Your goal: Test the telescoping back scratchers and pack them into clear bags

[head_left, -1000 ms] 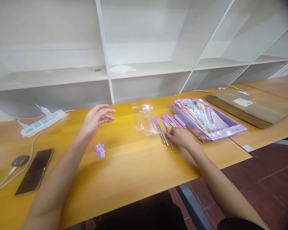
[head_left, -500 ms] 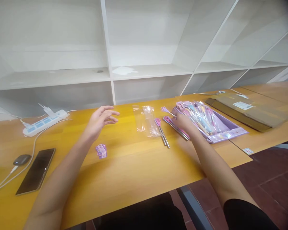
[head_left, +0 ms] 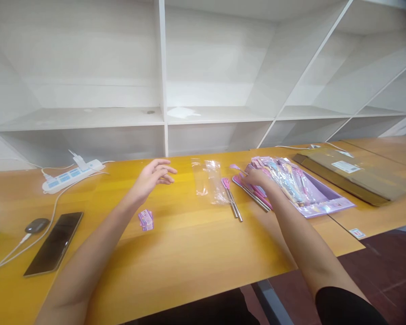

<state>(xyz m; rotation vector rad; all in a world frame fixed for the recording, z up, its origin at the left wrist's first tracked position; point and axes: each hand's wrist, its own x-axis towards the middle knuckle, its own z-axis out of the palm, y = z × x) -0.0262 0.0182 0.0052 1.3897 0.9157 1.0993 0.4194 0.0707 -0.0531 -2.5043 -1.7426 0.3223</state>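
My left hand [head_left: 155,177] hovers over the table with its fingers apart and nothing in them. Below it lie a few small purple printed cards [head_left: 146,220]. My right hand [head_left: 255,178] is closed around a back scratcher [head_left: 236,167] with a purple hand-shaped head and thin metal rod, held low by the display box. Under and beside that hand lies a row of back scratchers [head_left: 252,194] with pink and purple heads and metal handles. Two more back scratchers [head_left: 232,198] lie to its left, next to clear plastic sleeves [head_left: 208,183].
A purple display box [head_left: 325,208] of wrapped back scratchers stands on the right, with a flat cardboard box [head_left: 355,178] behind it. On the left are a black phone [head_left: 54,243], a small black device [head_left: 37,225] with a cable, and a white power strip [head_left: 72,176]. White shelving [head_left: 216,115] lines the back.
The view has tipped upward, so everything sits lower. My right hand has lowered the back scratcher towards the row, and its head shows less. My left hand stays open.
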